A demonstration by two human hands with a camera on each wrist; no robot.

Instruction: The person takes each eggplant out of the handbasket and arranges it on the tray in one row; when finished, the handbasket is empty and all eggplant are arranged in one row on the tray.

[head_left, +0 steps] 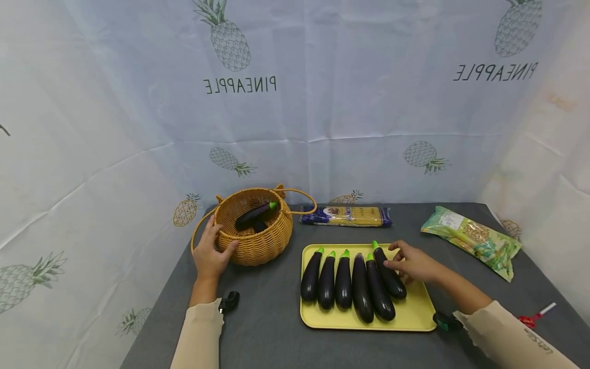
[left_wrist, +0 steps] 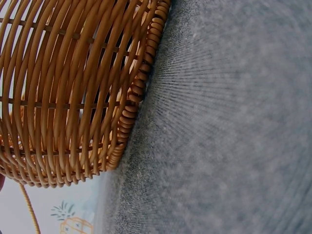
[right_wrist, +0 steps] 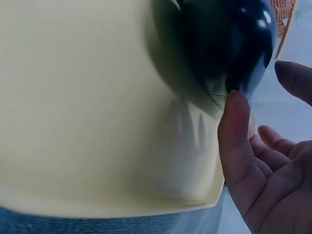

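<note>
A round wicker basket stands at the left with an eggplant inside, its green stem near the far rim; another dark piece shows beneath it. My left hand holds the basket's left side, thumb on the front wall and fingers at the rim. The left wrist view shows the woven wall close up. Several eggplants lie side by side on a yellow tray. At the rightmost eggplant is my right hand, fingers spread loosely, one fingertip right at its dark skin, thumb apart.
Behind the tray lies a pack of pasta. A green printed bag sits at the back right. Near the right edge lies a small red and white item. Pineapple-print cloth hangs around the grey table.
</note>
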